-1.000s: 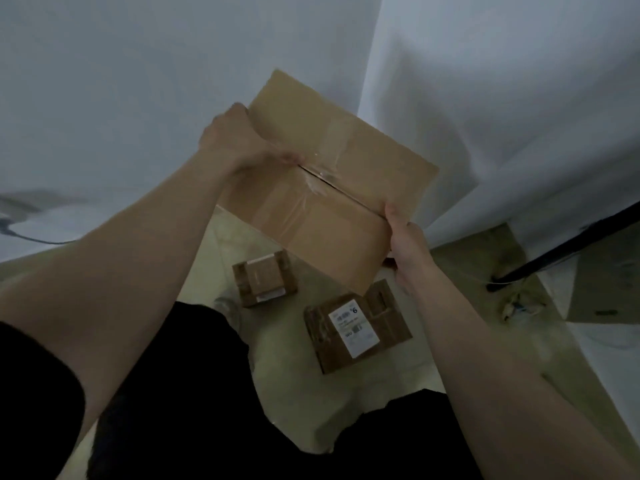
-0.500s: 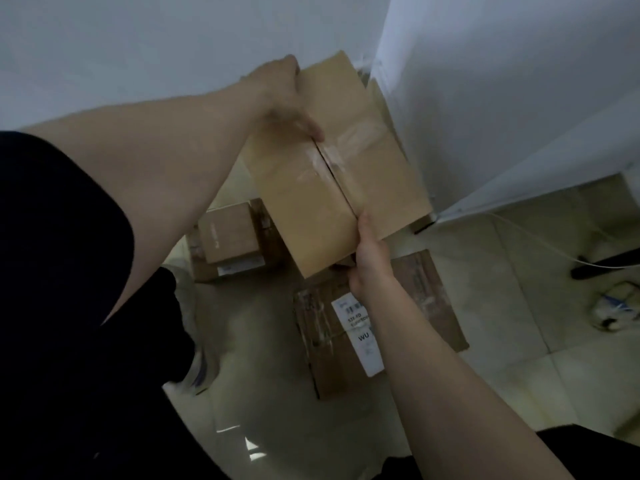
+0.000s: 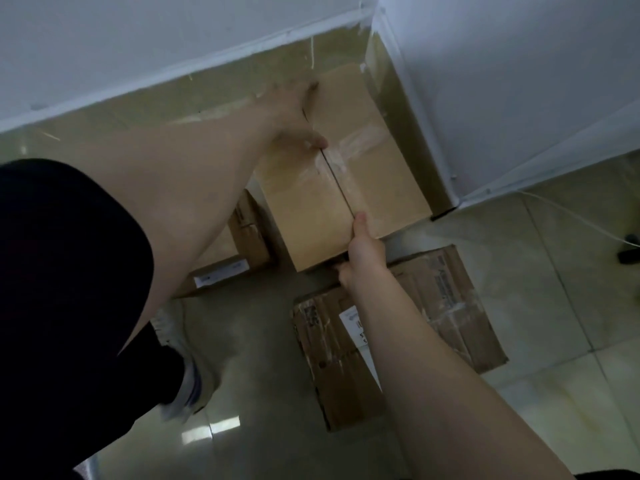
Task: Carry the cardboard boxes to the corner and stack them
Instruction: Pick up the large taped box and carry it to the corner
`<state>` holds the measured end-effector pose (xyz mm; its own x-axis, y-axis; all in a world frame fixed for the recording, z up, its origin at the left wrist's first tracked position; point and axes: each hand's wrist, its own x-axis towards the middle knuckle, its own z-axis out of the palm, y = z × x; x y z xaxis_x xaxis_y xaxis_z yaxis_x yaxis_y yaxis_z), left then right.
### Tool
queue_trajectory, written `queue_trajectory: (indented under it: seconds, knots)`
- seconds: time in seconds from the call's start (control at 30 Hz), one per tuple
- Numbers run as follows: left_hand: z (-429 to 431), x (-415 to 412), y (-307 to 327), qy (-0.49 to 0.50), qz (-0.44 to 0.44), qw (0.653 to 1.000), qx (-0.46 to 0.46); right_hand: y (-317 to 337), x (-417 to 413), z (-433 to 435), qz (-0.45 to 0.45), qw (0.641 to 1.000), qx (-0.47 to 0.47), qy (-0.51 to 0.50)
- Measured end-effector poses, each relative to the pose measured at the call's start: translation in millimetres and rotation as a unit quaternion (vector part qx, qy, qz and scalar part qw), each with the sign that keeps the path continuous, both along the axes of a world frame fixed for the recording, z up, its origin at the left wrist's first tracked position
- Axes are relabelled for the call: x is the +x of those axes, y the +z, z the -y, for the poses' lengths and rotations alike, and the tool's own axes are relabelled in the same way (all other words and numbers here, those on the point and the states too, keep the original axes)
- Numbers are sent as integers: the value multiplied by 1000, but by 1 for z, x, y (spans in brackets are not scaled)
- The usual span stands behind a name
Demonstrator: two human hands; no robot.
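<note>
White walls meet in a corner at the upper right of the frame, above a pale tiled floor. A plain tan cardboard box, taped along its centre seam, sits in the upper middle, tucked towards that corner. Whether it rests on the floor or hangs just above cannot be told. The left hand clasps its far left edge, thumb on top. The right hand clasps the near edge, thumb on the seam, fingers curled under. Both grips are closed on the box. A labelled small box lies just left of it, partly hidden by the left arm. A wide flat box lies below it, in the lower middle. To set it well, I would keep it level, square its sides to both walls, then slide the fingers out from under before letting go.
</note>
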<state>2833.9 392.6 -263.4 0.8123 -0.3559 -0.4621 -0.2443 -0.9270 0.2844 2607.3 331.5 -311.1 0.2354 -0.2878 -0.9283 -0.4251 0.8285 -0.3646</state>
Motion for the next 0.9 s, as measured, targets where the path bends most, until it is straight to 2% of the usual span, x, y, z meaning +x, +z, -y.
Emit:
queue_trajectory:
  seconds: [0.07, 0.13, 0.2, 0.3, 0.37, 0.47, 0.57, 0.63, 0.9]
  knots:
    - [-3, -10, -2, 44, 48, 998, 16, 5, 5, 5, -4, 1000, -4, 13]
    - [-10, -35, 0, 171, 75, 982, 7, 11, 9, 16, -4, 1000, -17, 12]
    - [-20, -65, -4, 292, 35, 955, -47, 15, 11, 36, -10, 998, -59, -8]
    - [-32, -112, -11, 386, -5, 914, -123, 26, 13, 64, -7, 994, -110, 24]
    - [-35, -137, -19, 426, -37, 885, -184, 30, 10, 72, -8, 992, -98, 74]
    - [-34, -156, -31, 516, -94, 810, -262, 29, 7, 79, 4, 993, -47, 113]
    - [-28, -158, -36, 532, -116, 777, -316, 30, 13, 82, 10, 994, -29, 104]
    - [-24, -154, -37, 528, -112, 769, -342, 26, 20, 84, 21, 996, -29, 83]
    - [-2, -101, -46, 458, -125, 786, -397, 26, 60, 108, 58, 996, -33, 67]
